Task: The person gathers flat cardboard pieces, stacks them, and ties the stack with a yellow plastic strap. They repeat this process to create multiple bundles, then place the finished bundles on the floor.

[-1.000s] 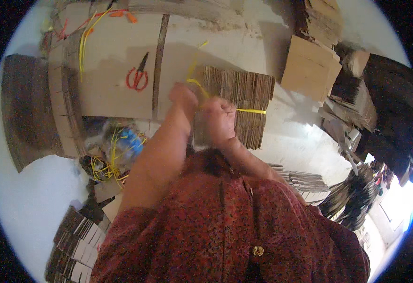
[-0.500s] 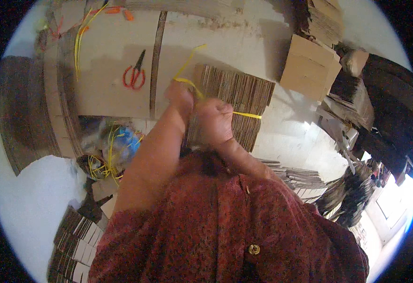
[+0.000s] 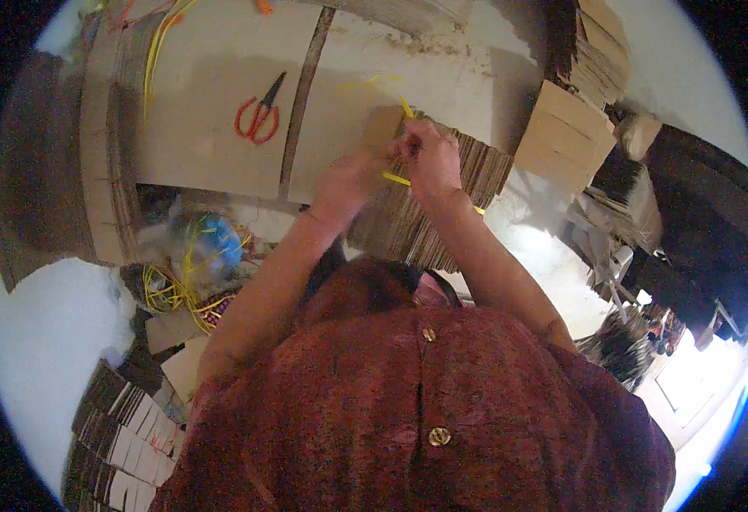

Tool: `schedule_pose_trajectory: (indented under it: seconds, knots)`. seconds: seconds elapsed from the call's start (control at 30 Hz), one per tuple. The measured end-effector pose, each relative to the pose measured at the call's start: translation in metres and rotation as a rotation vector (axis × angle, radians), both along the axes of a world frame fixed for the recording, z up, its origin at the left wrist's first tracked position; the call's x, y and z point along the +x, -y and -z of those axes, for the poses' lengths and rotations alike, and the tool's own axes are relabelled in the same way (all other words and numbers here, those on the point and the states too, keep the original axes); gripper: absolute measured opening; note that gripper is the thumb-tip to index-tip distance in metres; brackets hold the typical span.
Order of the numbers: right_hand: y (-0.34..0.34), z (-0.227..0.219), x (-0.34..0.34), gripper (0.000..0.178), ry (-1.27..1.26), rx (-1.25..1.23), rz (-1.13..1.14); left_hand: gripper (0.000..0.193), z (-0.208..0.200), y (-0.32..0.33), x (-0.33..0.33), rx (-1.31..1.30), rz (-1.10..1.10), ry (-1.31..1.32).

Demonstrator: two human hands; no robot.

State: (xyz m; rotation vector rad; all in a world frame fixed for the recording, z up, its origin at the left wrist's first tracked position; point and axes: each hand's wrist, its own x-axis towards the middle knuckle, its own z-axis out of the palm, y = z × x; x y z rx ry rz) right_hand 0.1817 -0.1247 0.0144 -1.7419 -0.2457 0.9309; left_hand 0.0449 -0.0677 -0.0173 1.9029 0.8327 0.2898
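A bundle of flat cardboard pieces stands on edge in front of me, with a narrow yellow strap across it. My right hand is closed over the bundle's top, its fingers pinched on the strap, whose loose end sticks up beyond them. Close against its fingertips is my left hand, at the bundle's left side. Motion smears the left fingers, so their grip does not show. Red-handled scissors lie on the cardboard surface to the left, apart from both hands.
Tall cardboard stacks rise at the left. Below them lie tangled yellow straps and a blue plastic bundle. At the right are a cardboard box piece and heaped dark sheets. More yellow strap hangs at the upper left.
My right hand has moved up and right, away from the strap's right-hand stretch. My left hand has shifted slightly down and right, and both hands now meet at the bundle's top.
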Motion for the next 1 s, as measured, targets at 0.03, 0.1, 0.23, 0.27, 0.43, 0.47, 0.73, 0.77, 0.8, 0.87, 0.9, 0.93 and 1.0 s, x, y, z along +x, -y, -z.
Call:
schedule_pose_trajectory:
  seconds: [0.03, 0.1, 0.23, 0.27, 0.43, 0.47, 0.73, 0.77, 0.8, 0.87, 0.9, 0.93, 1.0]
  knots:
    - [-0.001, 0.011, 0.001, 0.013, 0.097, 0.063, -0.088, 0.019, 0.001, 0.003, 0.007, 0.023, 0.020, 0.007]
    - [-0.001, 0.034, 0.002, 0.011, 0.212, 0.136, -0.243, 0.019, -0.006, 0.005, 0.017, 0.007, 0.063, -0.084]
    - [-0.015, -0.003, -0.010, 0.014, 0.195, 0.115, -0.348, 0.018, -0.012, 0.007, 0.019, -0.102, -0.024, -0.101]
    - [-0.015, -0.012, -0.014, 0.015, 0.282, 0.163, -0.282, 0.018, -0.005, 0.010, 0.016, -0.114, -0.085, -0.011]
    - [0.034, 0.015, -0.037, 0.022, 0.501, 0.042, -0.370, 0.022, 0.013, 0.013, 0.005, -0.167, -0.176, 0.029]
    - [0.039, 0.024, -0.039, 0.023, 0.478, 0.031, -0.360, 0.023, 0.020, 0.015, 0.002, -0.108, -0.179, 0.068]
    - [0.029, 0.018, -0.037, 0.019, 0.564, 0.010, -0.463, 0.027, -0.009, 0.017, -0.016, -0.276, -0.392, 0.106]
    - [0.028, 0.018, -0.036, 0.017, 0.632, 0.014, -0.506, 0.027, -0.020, 0.017, -0.019, -0.293, -0.421, 0.143]
    - [0.026, 0.018, -0.036, 0.015, 0.696, 0.017, -0.555, 0.026, -0.028, 0.016, -0.020, -0.358, -0.443, 0.139]
    - [0.023, 0.017, -0.036, 0.012, 0.779, 0.032, -0.621, 0.025, -0.038, 0.014, -0.021, -0.489, -0.485, 0.131]
    - [0.022, 0.015, -0.035, 0.011, 0.800, 0.044, -0.639, 0.023, -0.035, 0.010, -0.019, -0.476, -0.482, 0.123]
    - [0.020, 0.013, -0.035, 0.010, 0.821, 0.056, -0.657, 0.020, -0.029, 0.004, -0.015, -0.464, -0.478, 0.116]
    - [0.016, 0.010, -0.035, 0.016, 0.804, -0.043, -0.661, 0.016, -0.023, -0.003, -0.012, -0.545, -0.498, 0.184]
